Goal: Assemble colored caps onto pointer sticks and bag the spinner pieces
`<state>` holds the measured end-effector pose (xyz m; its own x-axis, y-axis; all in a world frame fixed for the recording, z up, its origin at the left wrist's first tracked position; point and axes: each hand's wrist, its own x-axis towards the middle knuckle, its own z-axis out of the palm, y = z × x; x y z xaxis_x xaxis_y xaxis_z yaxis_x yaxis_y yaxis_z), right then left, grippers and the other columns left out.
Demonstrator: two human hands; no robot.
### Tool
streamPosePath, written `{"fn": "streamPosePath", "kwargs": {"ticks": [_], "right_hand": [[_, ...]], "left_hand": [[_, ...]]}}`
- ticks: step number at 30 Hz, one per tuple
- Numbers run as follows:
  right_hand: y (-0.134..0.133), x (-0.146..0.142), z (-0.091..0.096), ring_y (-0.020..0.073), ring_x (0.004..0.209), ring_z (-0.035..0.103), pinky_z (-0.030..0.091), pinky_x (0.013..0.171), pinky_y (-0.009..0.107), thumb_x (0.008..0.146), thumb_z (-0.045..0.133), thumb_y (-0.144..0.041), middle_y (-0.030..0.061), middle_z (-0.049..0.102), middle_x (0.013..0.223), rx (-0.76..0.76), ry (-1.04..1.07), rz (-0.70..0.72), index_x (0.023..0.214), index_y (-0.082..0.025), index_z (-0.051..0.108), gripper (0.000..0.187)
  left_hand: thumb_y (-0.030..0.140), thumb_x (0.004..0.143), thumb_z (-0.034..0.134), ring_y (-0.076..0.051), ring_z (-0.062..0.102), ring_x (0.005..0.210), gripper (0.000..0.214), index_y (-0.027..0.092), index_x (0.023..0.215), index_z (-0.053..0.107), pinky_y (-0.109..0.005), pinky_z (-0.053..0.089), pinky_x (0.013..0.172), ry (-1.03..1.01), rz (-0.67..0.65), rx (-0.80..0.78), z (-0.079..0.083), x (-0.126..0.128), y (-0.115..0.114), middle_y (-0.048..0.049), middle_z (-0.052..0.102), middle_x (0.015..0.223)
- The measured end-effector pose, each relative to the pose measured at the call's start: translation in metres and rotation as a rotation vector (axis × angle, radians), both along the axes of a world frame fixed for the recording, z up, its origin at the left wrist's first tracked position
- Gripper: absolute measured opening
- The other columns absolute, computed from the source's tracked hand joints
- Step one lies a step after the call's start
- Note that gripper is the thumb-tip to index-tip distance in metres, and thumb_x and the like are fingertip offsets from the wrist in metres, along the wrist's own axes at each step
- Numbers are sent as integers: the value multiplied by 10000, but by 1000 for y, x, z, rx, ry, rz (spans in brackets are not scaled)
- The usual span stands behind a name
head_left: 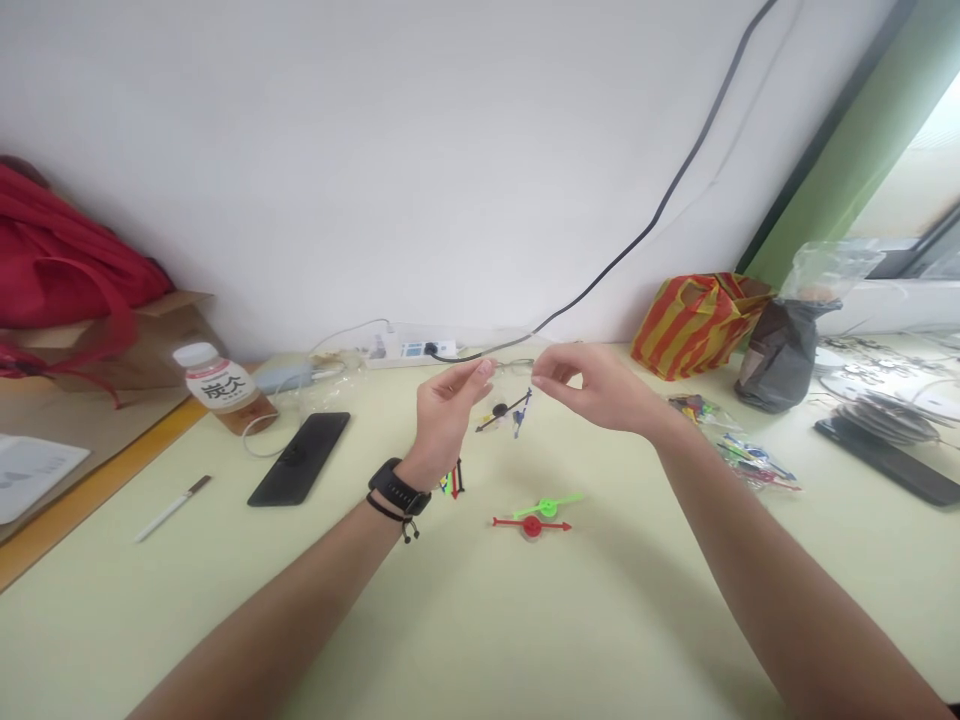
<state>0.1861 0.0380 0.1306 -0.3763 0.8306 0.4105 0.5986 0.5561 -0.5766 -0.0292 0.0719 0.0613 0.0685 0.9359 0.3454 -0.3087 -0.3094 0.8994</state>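
Observation:
My left hand [450, 405], with a black watch [401, 487] on its wrist, is raised over the table with thumb and fingers pinched together. Opposite it, my right hand [592, 385] is also pinched, fingertips pointing left. What either pinch holds is too small to make out. Below and between the hands lie a black arrow spinner [501, 411] and small blue pieces [519, 420]. Nearer me, a red arrow spinner [532, 526] lies beside a green arrow spinner [549, 507]. More coloured arrows [455, 482] show partly behind my left wrist.
Left are a black phone [298, 460], a white pen [174, 508] and a drink bottle [225, 388]. A power strip [412, 350] sits by the wall. Right are bagged coloured parts [754, 462], a striped bag [694, 325], a dark bag [780, 355] and stacked discs [889, 418].

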Motion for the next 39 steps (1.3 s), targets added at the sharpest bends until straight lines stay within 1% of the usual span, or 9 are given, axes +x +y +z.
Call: {"fn": "streamPosePath", "kwargs": {"ticks": [4, 10, 12, 15, 19, 24, 28, 34, 39], "right_hand": [[-2, -2, 2, 188, 799, 644, 507, 724, 310, 970, 587, -304, 50, 719, 857, 188, 118, -50, 878, -203, 655, 153], [-3, -3, 1, 179, 775, 641, 517, 727, 310, 939, 626, -243, 38, 715, 848, 134, 55, 57, 846, -206, 660, 105], [-2, -3, -1, 184, 792, 642, 519, 723, 312, 944, 622, -253, 45, 713, 884, 137, 55, 64, 878, -211, 666, 90], [-2, -4, -2, 163, 769, 630, 511, 701, 302, 937, 639, -266, 59, 691, 1027, 182, 80, 17, 986, -220, 667, 73], [-8, -4, 6, 118, 635, 525, 448, 626, 280, 927, 658, -278, 31, 656, 951, 281, 179, -132, 976, -215, 630, 85], [-17, -8, 7, 129, 666, 572, 421, 597, 250, 929, 604, -222, 0, 671, 793, -190, -202, 268, 867, -205, 671, 93], [-15, -24, -18, 161, 774, 633, 444, 644, 257, 827, 632, -115, 36, 722, 950, -496, -524, 429, 972, -196, 712, 185], [-9, -48, -51, 155, 763, 620, 397, 565, 232, 731, 591, -38, 7, 725, 971, -670, -652, 517, 1014, -218, 700, 352], [-6, -45, -52, 151, 768, 605, 372, 572, 229, 710, 599, -3, 10, 708, 945, -603, -637, 505, 1053, -208, 714, 417]], "left_hand": [[476, 885, 796, -310, 609, 1302, 429, 212, 1216, 727, -463, 488, 1090, 121, -129, -19, 3, -7, 1, -130, 693, 1344], [375, 767, 917, -318, 655, 1204, 750, 259, 1433, 593, -466, 511, 1015, 458, -473, -105, -11, -11, 0, -154, 657, 1359], [361, 737, 935, -289, 693, 1096, 803, 241, 1446, 578, -448, 521, 974, 466, -487, -115, -19, -7, 0, -136, 717, 1209], [393, 765, 906, -256, 704, 1005, 572, 180, 1254, 699, -418, 516, 965, 456, -500, -101, -26, -2, 0, -101, 756, 1034], [406, 793, 875, -251, 689, 1048, 429, 170, 1126, 744, -389, 511, 982, 358, -394, -98, -23, 0, -1, -106, 748, 1122], [368, 736, 899, -250, 699, 963, 471, 159, 1127, 742, -357, 536, 853, 393, -342, -157, -30, -2, 2, -105, 754, 1045], [339, 745, 885, -297, 679, 1135, 448, 174, 1141, 752, -416, 508, 1009, 411, -263, -117, -47, 2, 6, -126, 750, 1163], [315, 753, 886, -299, 700, 1104, 414, 170, 1115, 746, -441, 538, 1002, 423, -231, -138, -61, 9, -1, -135, 755, 1150], [302, 767, 861, -278, 728, 984, 492, 165, 1214, 709, -383, 570, 873, 452, -217, -152, -60, 8, -1, -124, 769, 1066]]}}
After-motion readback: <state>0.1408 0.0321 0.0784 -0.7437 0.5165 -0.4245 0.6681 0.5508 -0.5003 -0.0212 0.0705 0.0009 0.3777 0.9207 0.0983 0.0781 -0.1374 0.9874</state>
